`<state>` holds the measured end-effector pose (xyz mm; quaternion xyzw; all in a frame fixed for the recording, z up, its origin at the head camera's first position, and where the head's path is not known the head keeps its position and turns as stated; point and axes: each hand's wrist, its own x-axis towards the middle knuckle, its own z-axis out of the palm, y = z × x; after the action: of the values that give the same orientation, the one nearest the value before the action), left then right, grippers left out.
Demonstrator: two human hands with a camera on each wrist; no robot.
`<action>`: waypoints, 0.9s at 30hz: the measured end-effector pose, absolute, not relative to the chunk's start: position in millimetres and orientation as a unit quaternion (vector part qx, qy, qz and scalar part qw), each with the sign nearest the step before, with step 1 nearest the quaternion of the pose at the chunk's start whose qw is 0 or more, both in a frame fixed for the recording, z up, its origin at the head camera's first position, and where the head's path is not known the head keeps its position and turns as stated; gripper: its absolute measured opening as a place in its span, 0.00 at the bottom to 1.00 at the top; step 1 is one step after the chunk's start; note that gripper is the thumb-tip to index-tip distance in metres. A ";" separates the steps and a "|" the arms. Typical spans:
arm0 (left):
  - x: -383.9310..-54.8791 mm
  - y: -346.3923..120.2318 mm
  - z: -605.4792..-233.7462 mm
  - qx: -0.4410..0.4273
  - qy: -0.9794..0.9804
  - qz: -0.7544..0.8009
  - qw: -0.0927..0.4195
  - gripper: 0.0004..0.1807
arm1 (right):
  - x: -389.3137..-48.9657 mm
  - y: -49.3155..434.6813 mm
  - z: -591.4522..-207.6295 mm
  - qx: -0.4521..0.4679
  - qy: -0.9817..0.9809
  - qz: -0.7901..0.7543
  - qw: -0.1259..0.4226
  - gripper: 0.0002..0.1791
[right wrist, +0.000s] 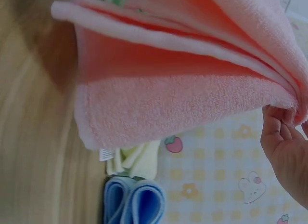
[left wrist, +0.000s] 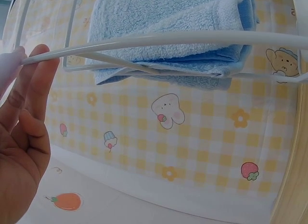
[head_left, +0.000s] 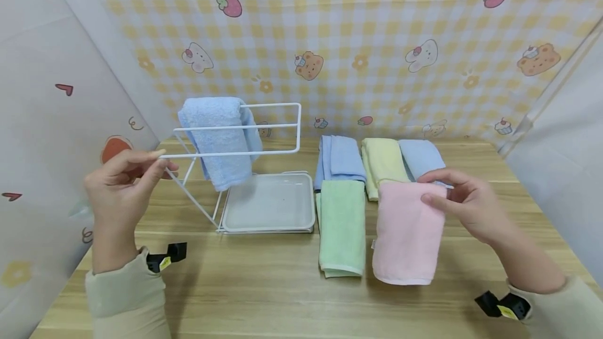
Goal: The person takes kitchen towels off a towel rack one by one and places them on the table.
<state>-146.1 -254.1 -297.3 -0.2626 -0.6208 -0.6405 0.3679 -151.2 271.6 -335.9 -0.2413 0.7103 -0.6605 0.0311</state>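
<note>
My left hand (head_left: 124,182) pinches the near left corner of a white wire rack (head_left: 231,156) between thumb and fingers. Over the rack's back bar hangs a light blue towel (head_left: 219,140), folded, seen from beneath in the left wrist view. With my right hand (head_left: 466,203) I pinch a folded pink towel (head_left: 410,234) by its upper right corner. It hangs above the table, and its layers spread apart in the right wrist view. Just left of it lies a folded green towel (head_left: 342,229). The left wrist view shows the thumb and fingers at the rack's bar (left wrist: 144,41).
A pale grey tray (head_left: 268,205) sits in the rack's base. Behind the green and pink towels lie a blue towel (head_left: 340,158), a yellow towel (head_left: 383,161) and another light blue towel (head_left: 421,157). A checked cloth (head_left: 348,41) hangs behind the wooden table (head_left: 264,286).
</note>
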 end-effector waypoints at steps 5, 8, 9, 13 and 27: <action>-145.3 -254.1 -297.8 -0.261 -0.615 -0.646 0.370 0.05 | -157.4 269.6 -345.9 -0.204 0.749 -0.630 0.023 0.17; -145.1 -253.9 -298.0 -0.260 -0.615 -0.646 0.370 0.05 | -162.9 269.5 -351.4 -0.186 0.777 -0.601 0.016 0.16; -145.1 -253.9 -298.1 -0.260 -0.615 -0.646 0.369 0.05 | -164.9 269.4 -353.2 -0.179 0.789 -0.587 0.014 0.15; -145.0 -254.0 -298.3 -0.261 -0.618 -0.645 0.366 0.06 | -174.1 267.6 -360.3 -0.147 0.836 -0.528 0.017 0.13; -145.3 -254.0 -298.5 -0.255 -0.625 -0.637 0.373 0.05 | -207.4 266.8 -386.7 -0.126 0.822 -0.548 0.088 0.15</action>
<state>-145.3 -254.0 -298.5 -0.2548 -0.6253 -0.6366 0.3726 -207.4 266.8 -386.7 -0.1262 0.8225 -0.5476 0.0879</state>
